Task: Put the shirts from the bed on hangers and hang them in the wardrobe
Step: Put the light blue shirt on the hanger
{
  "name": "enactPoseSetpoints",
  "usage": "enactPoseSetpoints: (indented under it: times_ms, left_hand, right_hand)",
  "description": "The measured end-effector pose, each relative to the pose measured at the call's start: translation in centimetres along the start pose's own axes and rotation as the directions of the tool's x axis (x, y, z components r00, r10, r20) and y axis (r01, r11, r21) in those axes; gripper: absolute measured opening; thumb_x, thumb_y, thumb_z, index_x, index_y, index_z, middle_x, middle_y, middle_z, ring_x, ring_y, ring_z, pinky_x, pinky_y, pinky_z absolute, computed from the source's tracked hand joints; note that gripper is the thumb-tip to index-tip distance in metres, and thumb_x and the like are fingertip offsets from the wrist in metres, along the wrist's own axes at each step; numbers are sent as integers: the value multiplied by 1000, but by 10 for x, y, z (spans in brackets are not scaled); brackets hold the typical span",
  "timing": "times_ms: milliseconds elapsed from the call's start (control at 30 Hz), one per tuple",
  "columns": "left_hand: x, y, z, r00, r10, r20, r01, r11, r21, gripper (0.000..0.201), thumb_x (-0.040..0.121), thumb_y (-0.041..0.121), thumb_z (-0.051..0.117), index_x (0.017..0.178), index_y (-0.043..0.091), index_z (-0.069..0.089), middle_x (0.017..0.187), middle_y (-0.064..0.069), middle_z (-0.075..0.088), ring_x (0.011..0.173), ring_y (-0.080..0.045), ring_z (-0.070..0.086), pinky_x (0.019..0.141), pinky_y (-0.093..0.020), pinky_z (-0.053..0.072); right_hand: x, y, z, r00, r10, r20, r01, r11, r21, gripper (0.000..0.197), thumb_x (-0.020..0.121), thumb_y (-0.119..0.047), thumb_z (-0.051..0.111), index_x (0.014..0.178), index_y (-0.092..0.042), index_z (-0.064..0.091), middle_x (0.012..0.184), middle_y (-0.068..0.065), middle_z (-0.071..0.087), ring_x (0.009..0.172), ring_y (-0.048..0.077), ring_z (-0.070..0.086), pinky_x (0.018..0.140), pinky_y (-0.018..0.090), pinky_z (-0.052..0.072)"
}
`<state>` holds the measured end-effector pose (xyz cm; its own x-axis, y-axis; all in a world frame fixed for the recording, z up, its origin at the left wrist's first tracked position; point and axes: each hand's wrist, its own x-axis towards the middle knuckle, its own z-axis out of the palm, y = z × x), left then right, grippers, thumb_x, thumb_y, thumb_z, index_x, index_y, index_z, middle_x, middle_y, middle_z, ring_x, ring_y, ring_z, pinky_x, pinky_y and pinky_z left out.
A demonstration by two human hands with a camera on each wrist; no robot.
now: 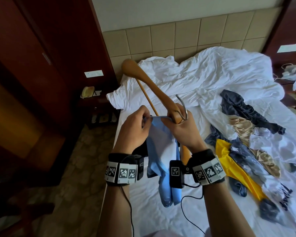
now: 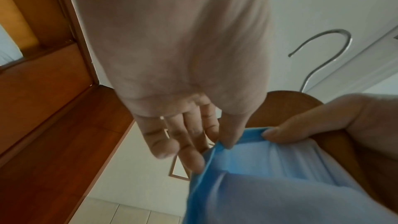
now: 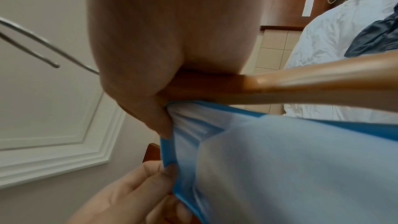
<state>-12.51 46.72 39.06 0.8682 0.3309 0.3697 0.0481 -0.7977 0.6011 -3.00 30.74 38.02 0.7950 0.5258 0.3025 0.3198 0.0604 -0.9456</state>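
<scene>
Light blue shirt (image 1: 162, 151) being worked onto a wooden hanger (image 1: 150, 88) over the near-left edge of the bed (image 1: 161, 211).

The right hand (image 1: 179, 130) was curled round the hanger's middle just below its metal hook (image 1: 184, 108), its thumb also pinning the shirt's darker blue edge; the left hand (image 1: 135, 127) pinched that same edge between thumb and fingertips, stretching it taut. The shirt hung down between the wrists. Which opening this edge belonged to, collar or hem, could not be told. Done well, the left hand should hold the opening wide while the right tilts the far arm of the hanger through it, keeping the fabric from bunching. More shirts (image 1: 243, 151) lay heaped to the right on the bed.
</scene>
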Motion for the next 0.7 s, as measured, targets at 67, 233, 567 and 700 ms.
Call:
enactPoseSetpoints:
  times_ms: [67, 233, 567, 700]
  left_hand:
    - [0, 0, 2, 999, -7, 51, 6, 1000, 27, 12, 100, 20, 62, 101, 22, 50, 86, 2, 64, 77, -21, 65, 67, -51, 55]
    - [-1, -7, 7, 999, -10, -39, 19, 970, 244, 5, 99, 18, 62, 102, 21, 61, 103, 4, 63, 95, -22, 64, 75, -47, 56]
    - [5, 10, 1, 955, -257, -146, 193, 917, -350, 18, 94, 7, 57, 79, -2, 59, 64, -8, 54, 60, -17, 48, 59, -37, 38]
    - [6, 6, 7, 915, -358, -187, 261, 877, -403, 22, 92, 7, 52, 72, -2, 50, 61, -10, 44, 60, -11, 40, 59, -30, 34]
  right_hand:
    - [0, -1, -1, 1000, -17, -11, 17, 1000, 5, 26, 91, 5, 69, 81, 3, 45, 68, 16, 39, 62, 18, 41, 57, 30, 38]
    - [2, -5, -7, 997, -76, -29, 74, 996, -50, 24, 90, 6, 70, 81, 5, 48, 73, 25, 45, 61, 15, 42, 57, 22, 39]
    - [5, 18, -13, 998, 17, -55, -25, 988, -153, 22, 91, -17, 77, 86, -7, 58, 77, 15, 64, 68, 26, 57, 67, 46, 50]
    - [3, 16, -15, 996, 48, -73, -63, 973, -223, 32, 95, -35, 76, 77, -16, 59, 63, -2, 62, 58, 14, 54, 59, 36, 46]
